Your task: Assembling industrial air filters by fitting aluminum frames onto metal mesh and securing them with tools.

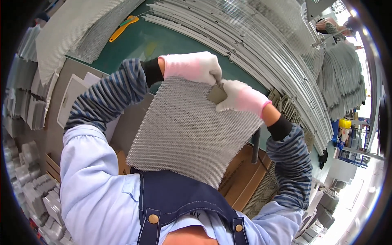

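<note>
A green bench (134, 53) spreads across the upper part of the view, in front of the person. Long pale metal strips (245, 53) lie over its far side in a bundle that curves down toward the right. At the upper left, large pieces of mesh (77, 28) cover that end of the bench.

The mesh sheet (183, 126), silvery and finely patterned, is between the person's body and the bench: its top edge is up at the two gloved hands, and its lower part comes down to the dark apron (179, 192). Below its right side sits an open cardboard box (245, 175).

The left hand (196, 67), in a white and pink glove, is at the sheet's top edge, its fingers bent inward. What lies under them is hidden, so I cannot tell whether that grip is clamped on the mesh or only resting against it. The right hand (241, 96), gloved alike, faces it from the other side, the fingertips of both hands very close together. Its grip is closed, thumb and fingers pinching a small beige plate (217, 94) that lies against the face of the mesh near the top edge.

Near the far left end of the strips, a yellow-handled tool (123, 29) rests on the bench. The beige plate is smaller than this tool.
</note>
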